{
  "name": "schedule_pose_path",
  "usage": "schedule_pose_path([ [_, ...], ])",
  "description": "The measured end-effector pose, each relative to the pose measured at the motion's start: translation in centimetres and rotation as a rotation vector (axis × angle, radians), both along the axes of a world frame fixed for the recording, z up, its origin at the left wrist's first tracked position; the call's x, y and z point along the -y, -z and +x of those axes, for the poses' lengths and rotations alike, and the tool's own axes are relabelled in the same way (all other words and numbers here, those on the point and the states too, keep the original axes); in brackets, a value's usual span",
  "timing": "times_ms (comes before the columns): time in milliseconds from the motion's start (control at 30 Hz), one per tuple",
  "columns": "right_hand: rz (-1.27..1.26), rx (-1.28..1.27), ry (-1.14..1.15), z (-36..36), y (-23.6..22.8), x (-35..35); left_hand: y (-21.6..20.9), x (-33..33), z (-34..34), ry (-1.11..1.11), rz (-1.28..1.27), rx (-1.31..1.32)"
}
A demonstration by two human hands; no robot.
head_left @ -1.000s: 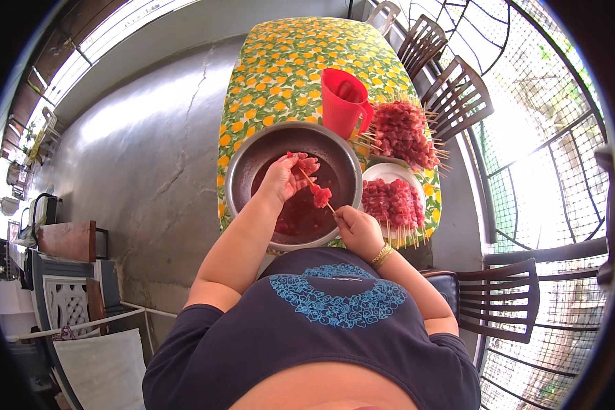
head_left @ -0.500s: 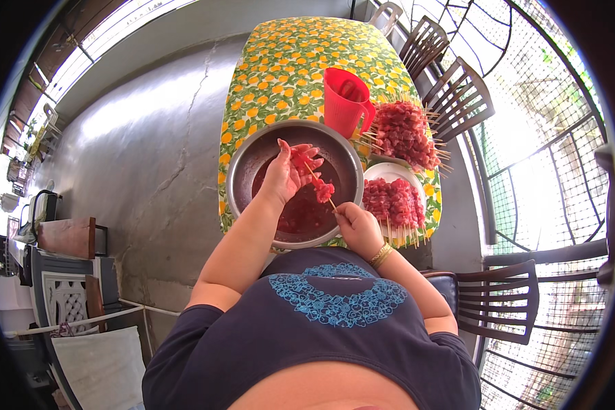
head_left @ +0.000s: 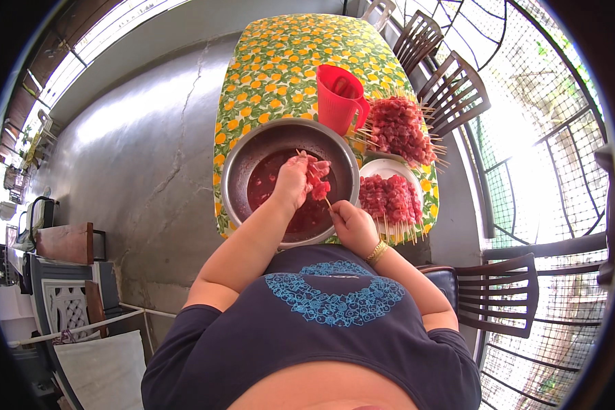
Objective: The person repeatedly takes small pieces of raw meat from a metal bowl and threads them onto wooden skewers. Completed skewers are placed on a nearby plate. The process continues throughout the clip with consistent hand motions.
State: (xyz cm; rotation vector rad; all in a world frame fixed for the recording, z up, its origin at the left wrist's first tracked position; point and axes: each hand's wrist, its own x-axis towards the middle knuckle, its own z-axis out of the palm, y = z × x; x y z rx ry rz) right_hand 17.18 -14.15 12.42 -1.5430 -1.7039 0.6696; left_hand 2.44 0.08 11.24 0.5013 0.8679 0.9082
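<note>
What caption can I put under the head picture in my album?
Left hand holds raw meat over a metal bowl; right hand holds the skewer.

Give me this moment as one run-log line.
Left hand: holding raw red meat | right hand: pinching thin wooden skewer | beneath: round silver metal bowl | right of bowl: round white plate with meat skewers

Likely home porch: tablecloth (head_left: 273,55), grille (head_left: 547,141)

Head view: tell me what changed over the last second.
The left hand, earlier open with fingers spread, has turned and closed on meat at the skewer. The right hand still grips its lower end; bowl, red pitcher and skewer pile stayed put.
</note>
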Motion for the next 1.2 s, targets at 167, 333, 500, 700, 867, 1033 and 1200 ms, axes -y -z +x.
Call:
schedule_pose_path([
  [167, -0.015, -0.005, 0.018, 0.0, 0.3, -0.5, -0.3, 1.4, 0.7, 0.053, 0.023, -0.028],
  [333, -0.066, -0.034, 0.033, 0.3, 0.6, -0.7, 2.3, 0.5, 0.5, 0.152, 0.000, -0.002],
  [500, -0.085, -0.037, 0.099, 1.3, 0.9, -1.2, 9.1, -6.0, -2.1, 0.202, 0.202, -0.704],
  [700, -0.095, -0.020, 0.129, 2.1, 0.8, -0.4, 12.9, -9.0, -3.3, 0.412, 0.674, -1.628],
  [867, -0.073, 0.002, 0.139, 2.2, 0.9, 0.1, 12.5, -4.6, 1.9, 0.739, 0.850, -1.677],
  [1033, -0.075, -0.034, 0.139, 2.5, 0.6, 0.7, 13.7, -0.3, 2.6, 0.865, 0.762, -1.306],
  [1200, -0.026, -0.030, 0.111, 2.5, 0.3, 0.8, 13.1, -2.2, -2.0, 1.182, 0.640, -1.007],
])
